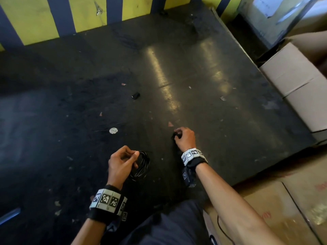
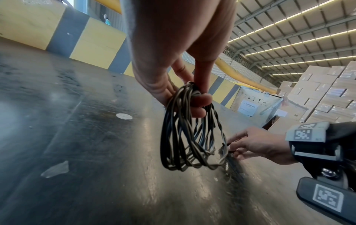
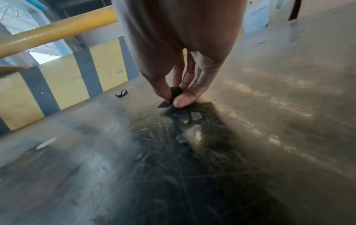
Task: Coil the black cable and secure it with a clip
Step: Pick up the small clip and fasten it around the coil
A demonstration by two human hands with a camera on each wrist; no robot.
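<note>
The left hand [image 2: 173, 50] holds the coiled black cable [image 2: 185, 134] in a curled-finger grip above the desk [image 1: 203, 71]; to its right, the right hand [image 1: 184, 138] pinches a small black clip [image 3: 175, 91].

Lighting: dim overall — pale glare streaks across the dark floor [image 1: 169, 82]; ceiling light strips [image 2: 300, 27] bright in the left wrist view. Quality: the right wrist view smeared with motion blur; wide-angle bending at edges; hand shadow [image 3: 185, 137] below the fingers.

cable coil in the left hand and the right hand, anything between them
Nothing: in the head view only bare dark floor separates the coil from the right hand.
</note>
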